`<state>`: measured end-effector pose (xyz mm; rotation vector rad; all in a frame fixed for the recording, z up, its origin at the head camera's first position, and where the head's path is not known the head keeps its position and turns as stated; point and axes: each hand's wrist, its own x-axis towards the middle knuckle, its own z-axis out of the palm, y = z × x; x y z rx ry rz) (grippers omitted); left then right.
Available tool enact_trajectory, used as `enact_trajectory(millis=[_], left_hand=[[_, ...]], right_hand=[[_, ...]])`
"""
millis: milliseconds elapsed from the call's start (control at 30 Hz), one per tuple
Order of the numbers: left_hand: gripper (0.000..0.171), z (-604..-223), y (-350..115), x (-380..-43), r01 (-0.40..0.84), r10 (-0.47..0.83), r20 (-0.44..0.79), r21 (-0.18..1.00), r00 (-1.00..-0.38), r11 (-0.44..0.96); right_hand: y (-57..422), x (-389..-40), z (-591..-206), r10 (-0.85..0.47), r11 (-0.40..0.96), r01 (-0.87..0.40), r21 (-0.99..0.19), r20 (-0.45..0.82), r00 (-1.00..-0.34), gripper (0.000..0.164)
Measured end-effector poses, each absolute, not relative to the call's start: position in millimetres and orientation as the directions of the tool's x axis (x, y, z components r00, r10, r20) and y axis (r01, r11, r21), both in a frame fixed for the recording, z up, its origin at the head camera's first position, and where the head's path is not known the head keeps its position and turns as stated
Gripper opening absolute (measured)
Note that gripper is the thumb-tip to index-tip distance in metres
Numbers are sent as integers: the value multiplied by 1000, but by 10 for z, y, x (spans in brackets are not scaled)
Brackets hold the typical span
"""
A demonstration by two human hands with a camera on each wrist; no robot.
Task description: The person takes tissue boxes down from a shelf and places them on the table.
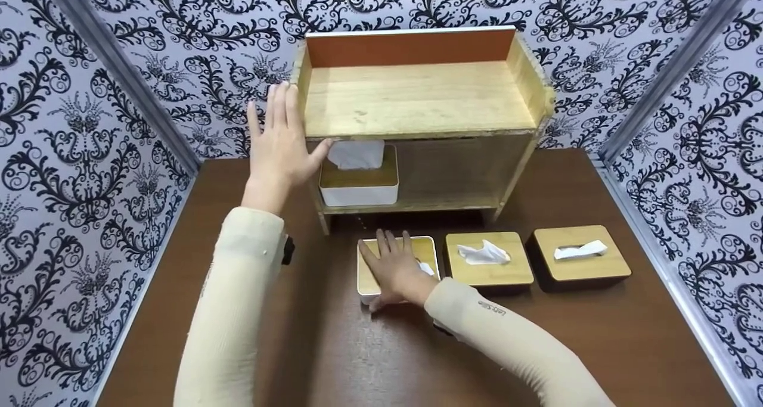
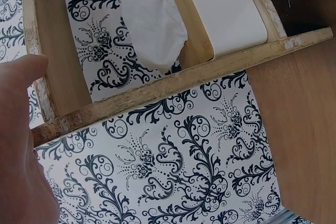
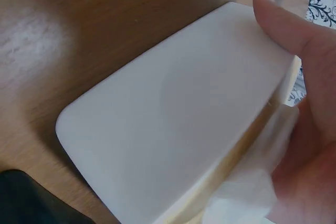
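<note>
Three tissue boxes with wooden tops stand in a row before a small wooden shelf (image 1: 417, 97). My right hand (image 1: 396, 276) spreads over the leftmost one, a white tissue box (image 1: 365, 279). Its thumb (image 3: 283, 24) lies on the near white side, and its fingers reach over the top to the far edge. A tissue pokes out beneath the palm. My left hand (image 1: 280, 145) rests against the shelf's left side, fingers straight and pointing up, thumb at the front edge of the upper board. Inside the lower compartment, at the left, sits another white tissue box (image 1: 357, 195) with its tissue (image 2: 155, 24) standing up.
To the right are a middle dark-sided tissue box (image 1: 489, 276) and a right dark-sided tissue box (image 1: 596, 267). All stand on a brown table (image 1: 369, 359). Patterned walls (image 1: 89, 145) close in the back and both sides.
</note>
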<state>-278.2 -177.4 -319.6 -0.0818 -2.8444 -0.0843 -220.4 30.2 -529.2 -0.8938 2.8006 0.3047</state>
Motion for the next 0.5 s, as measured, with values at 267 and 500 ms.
enact_trajectory(millis=[267, 500], left_hand=[[105, -3200, -1780, -2787, 67, 44, 299, 66, -953, 996], [105, -3202, -1787, -2793, 71, 47, 297, 70, -954, 995]], right_hand=[[395, -2171, -5125, -660, 751, -660, -25, -64, -748, 121], [446, -2199, -4963, -683, 723, -688, -57, 89, -725, 94]])
